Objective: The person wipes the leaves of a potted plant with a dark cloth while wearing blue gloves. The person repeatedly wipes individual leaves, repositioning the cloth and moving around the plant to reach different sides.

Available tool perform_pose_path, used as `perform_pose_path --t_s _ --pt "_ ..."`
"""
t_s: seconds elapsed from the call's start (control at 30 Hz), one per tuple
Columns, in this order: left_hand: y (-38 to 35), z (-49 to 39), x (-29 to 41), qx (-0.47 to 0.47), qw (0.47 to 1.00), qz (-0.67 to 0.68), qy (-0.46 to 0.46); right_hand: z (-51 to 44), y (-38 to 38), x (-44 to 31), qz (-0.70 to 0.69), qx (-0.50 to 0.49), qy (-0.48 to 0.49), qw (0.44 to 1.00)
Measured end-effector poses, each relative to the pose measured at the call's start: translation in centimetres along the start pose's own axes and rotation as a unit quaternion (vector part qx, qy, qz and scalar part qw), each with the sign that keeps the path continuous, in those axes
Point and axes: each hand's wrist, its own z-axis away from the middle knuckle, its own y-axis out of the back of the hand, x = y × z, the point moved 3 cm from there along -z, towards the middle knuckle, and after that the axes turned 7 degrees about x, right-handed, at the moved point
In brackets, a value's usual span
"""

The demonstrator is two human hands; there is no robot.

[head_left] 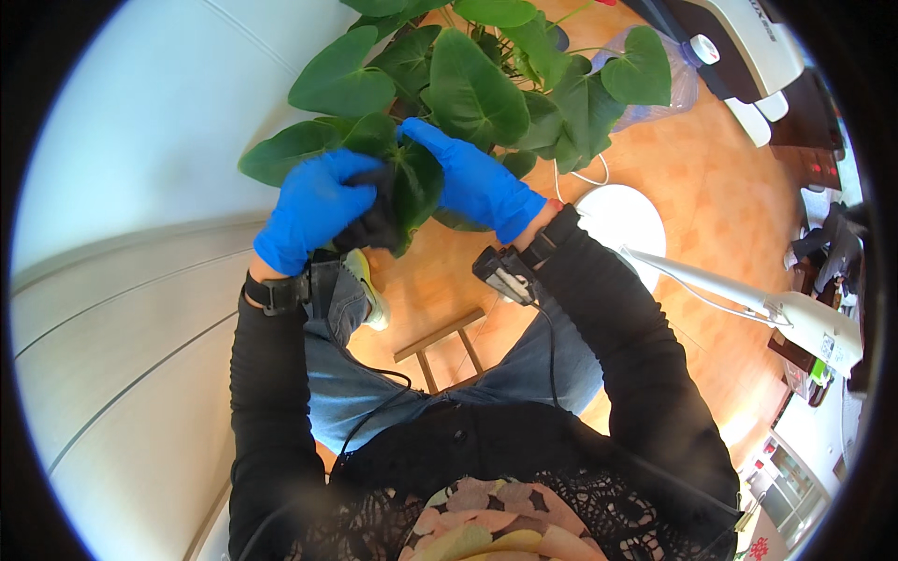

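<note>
Both of my hands wear blue gloves and are at a potted plant with broad, heart-shaped green leaves, likely an anthurium [477,91]. In my left hand [316,207] is a bunched black cloth [375,217], pressed against the left side of a drooping leaf [419,186]. My right hand [477,182] holds that same leaf from its right side, near the stalk end; its fingers are partly hidden behind the leaf. More leaves spread above and around both hands. The plant's pot is not visible beneath the foliage.
A white wall [161,119] runs close along the left. To the right stands a white round-based floor stand [624,210] with a pole. Beyond the leaves are a clear plastic bottle [673,84] and a white appliance [754,42]. A wooden stool frame [442,336] shows between my legs.
</note>
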Motion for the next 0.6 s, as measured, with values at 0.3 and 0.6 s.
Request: perform_pose_path --t_s 0.3,0.6 --pt "1.8 0.1 1.3 0.016 0.953 0.300 0.024 4.8 2.7 -8.2 0.260 0.033 0.095 0.960" --pt "-4.9 -0.9 7.1 -0.157 0.939 0.303 -0.037 5.0 19.3 -7.0 0.188 0.349 0.159 0.904"
